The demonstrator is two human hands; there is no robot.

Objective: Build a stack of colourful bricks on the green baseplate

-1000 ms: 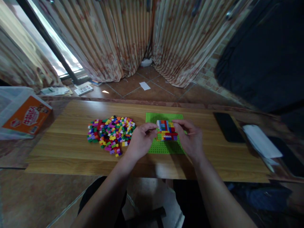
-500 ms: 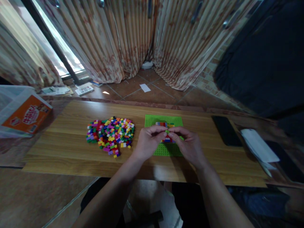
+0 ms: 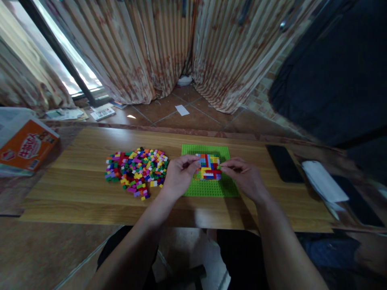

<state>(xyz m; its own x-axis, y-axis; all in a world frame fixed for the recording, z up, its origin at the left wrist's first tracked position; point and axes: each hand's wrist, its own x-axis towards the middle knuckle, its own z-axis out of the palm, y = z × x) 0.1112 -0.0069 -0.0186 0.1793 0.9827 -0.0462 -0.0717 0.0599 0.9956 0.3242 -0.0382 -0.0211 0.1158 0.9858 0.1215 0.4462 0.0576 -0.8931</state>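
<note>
A green baseplate (image 3: pixel 208 189) lies on the wooden table (image 3: pixel 75 189). A small multicoloured brick build (image 3: pixel 208 166) stands on its middle. My left hand (image 3: pixel 179 177) rests at the build's left edge, fingers curled with the fingertips touching it. My right hand (image 3: pixel 245 177) is at the build's right edge, thumb and forefinger pinched together against it; what they hold, if anything, is too small to make out. A heap of loose coloured bricks (image 3: pixel 136 169) lies left of the baseplate.
A black phone (image 3: pixel 281 163) and a white paper (image 3: pixel 323 181) lie at the table's right end. An orange box (image 3: pixel 26 149) sits in a clear bin at the far left. Curtains and a tiled floor with scattered papers lie beyond the table.
Half a second ago both hands met in a pinch over the build, hiding most of it. They have since drawn apart to its left and right edges, showing its top.
</note>
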